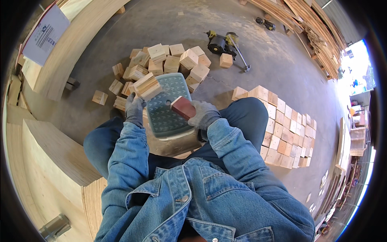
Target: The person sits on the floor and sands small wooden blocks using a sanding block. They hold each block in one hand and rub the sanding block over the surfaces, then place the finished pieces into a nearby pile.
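My gloved left hand is closed on a wooden block, holding it tilted over the left edge of a grey-green plastic step stool. The stool top is textured and stands between my knees. In my gloved right hand is a sanding block, dark reddish with a pale end, held above the stool's right side. The block and the sanding block are apart. Just beyond the stool lies a loose heap of similar wooden blocks.
To my right, many blocks stand in tight rows on the concrete floor. Past the heap lies a black and yellow power tool beside a single block. Plywood stacks border my left; long boards lie far right.
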Demonstrator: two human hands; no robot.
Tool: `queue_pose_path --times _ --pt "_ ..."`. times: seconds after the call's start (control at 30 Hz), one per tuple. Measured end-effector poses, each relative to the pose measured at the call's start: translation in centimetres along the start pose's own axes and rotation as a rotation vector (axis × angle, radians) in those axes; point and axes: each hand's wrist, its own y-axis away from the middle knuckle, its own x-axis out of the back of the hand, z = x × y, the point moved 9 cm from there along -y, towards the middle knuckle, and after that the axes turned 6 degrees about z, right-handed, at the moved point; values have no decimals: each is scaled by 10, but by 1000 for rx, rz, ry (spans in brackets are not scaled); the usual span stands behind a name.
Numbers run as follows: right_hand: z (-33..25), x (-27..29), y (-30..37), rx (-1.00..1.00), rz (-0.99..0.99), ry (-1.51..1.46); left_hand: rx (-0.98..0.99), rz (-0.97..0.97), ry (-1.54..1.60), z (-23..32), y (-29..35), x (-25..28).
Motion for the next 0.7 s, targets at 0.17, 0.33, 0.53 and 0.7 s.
queue_pose_path --times 0.17,0.33,0.53,0.7 --pt "14 4 -5 -40 63 -25 164 -163 51 -1 72 -53" --pt "14 13 -6 -88 67 -54 -81 -16 -263 32 60 -32" --pt "11 21 -5 -90 76 -90 -521 123 -600 64 20 -24" --pt "16 24 -9 -121 157 -100 -317 -18 -432 41 30 -40"
